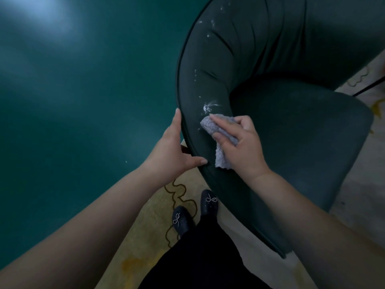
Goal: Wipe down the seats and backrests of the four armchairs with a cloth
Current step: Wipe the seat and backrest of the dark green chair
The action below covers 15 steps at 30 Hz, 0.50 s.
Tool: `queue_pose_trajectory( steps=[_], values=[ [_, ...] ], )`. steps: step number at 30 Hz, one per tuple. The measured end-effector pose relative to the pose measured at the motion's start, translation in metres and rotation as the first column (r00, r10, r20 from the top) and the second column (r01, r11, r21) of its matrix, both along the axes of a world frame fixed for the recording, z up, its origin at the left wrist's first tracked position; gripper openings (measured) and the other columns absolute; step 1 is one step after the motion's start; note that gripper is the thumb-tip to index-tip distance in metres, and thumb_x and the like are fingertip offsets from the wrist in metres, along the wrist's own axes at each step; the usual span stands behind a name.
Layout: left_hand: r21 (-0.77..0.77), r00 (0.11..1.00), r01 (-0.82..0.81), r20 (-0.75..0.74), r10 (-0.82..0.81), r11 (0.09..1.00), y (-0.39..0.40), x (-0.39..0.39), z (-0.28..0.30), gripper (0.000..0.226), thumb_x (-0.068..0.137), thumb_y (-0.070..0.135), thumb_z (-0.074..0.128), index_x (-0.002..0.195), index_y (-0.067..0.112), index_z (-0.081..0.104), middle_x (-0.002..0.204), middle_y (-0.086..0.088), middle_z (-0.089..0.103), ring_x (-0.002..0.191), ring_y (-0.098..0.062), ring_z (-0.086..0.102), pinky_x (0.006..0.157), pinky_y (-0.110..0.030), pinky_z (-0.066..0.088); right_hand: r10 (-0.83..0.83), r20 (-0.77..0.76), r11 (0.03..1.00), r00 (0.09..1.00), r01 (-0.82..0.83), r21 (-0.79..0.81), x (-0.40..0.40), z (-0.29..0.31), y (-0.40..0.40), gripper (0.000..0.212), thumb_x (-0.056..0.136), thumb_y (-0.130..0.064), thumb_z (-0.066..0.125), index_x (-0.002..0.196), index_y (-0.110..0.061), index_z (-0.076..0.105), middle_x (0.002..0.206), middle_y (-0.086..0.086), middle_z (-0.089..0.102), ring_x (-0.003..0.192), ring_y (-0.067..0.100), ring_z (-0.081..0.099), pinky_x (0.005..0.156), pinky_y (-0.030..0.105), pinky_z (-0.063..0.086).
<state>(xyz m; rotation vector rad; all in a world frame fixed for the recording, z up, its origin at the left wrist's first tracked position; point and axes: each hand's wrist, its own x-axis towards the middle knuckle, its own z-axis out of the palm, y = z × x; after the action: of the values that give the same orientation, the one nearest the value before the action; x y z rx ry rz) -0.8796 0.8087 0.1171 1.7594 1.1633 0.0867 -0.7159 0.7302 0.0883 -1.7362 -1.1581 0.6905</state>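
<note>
While a broad teal surface (73,90) fills everything left of the hands, flat and bare but for a soft glare at its far corner, the left hand (173,151) clamps the outer rim of the armchair (270,59). Its grip is closed on that piped edge, fingers stretched up along the outside and the thumb hooked over onto the inner padding. Just right of that thumb, the right hand (241,144) presses a grey cloth (216,138) against the inside of the curved backrest (239,49); this grip grasps the cloth, index finger laid along its top fold and thumb pinning the middle, with a loose tail hanging down toward the lower rim. Directly above the cloth, nearly touching it, sits a white splatter (208,107), and more white specks trail up the backrest near its left edge. Right of the right hand, the seat cushion (302,142) lies open and uncovered out to its rounded front edge. Below both grips, two dark shoes (193,213) stand on a patterned rug (145,236), in the narrow gap between the teal surface and the chair's edge.
</note>
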Motion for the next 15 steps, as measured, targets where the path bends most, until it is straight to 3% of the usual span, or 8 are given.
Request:
queue_pose_trajectory(
  steps=[4,8,15],
  values=[
    [0.023,0.999,0.011,-0.036,-0.010,1.000,0.008,0.001,0.000,0.132,0.063,0.033,0.088,0.152,0.032,-0.010,0.157,0.009,0.022,0.127,-0.013,0.048,0.098,-0.024,0.042,0.185,0.082,0.980,0.979,-0.190,0.058,-0.008,0.000,0.006,0.046,0.084,-0.011,0.068,0.124,-0.033,0.057,0.102,0.000,0.041,0.095,0.003,0.045,0.091,0.008,0.038],
    [0.002,1.000,0.019,-0.022,-0.019,1.000,0.022,-0.002,0.001,0.132,0.061,0.034,0.089,0.152,0.035,-0.008,0.158,0.012,0.019,0.128,-0.017,0.048,0.104,-0.039,0.044,0.117,0.132,0.992,0.984,-0.123,0.041,0.008,0.000,0.018,0.044,0.086,-0.008,0.067,0.125,-0.026,0.058,0.102,0.006,0.042,0.096,0.007,0.046,0.092,0.006,0.035],
    [0.019,0.998,0.050,-0.048,-0.049,0.999,0.035,0.001,0.002,0.133,0.059,0.039,0.088,0.152,0.034,-0.007,0.158,0.011,0.017,0.130,-0.019,0.046,0.104,-0.041,0.044,0.183,0.168,0.977,0.969,-0.198,0.075,0.011,0.000,0.030,0.042,0.084,-0.012,0.069,0.124,-0.021,0.061,0.101,0.006,0.042,0.094,0.005,0.043,0.091,0.009,0.037]
  ],
)
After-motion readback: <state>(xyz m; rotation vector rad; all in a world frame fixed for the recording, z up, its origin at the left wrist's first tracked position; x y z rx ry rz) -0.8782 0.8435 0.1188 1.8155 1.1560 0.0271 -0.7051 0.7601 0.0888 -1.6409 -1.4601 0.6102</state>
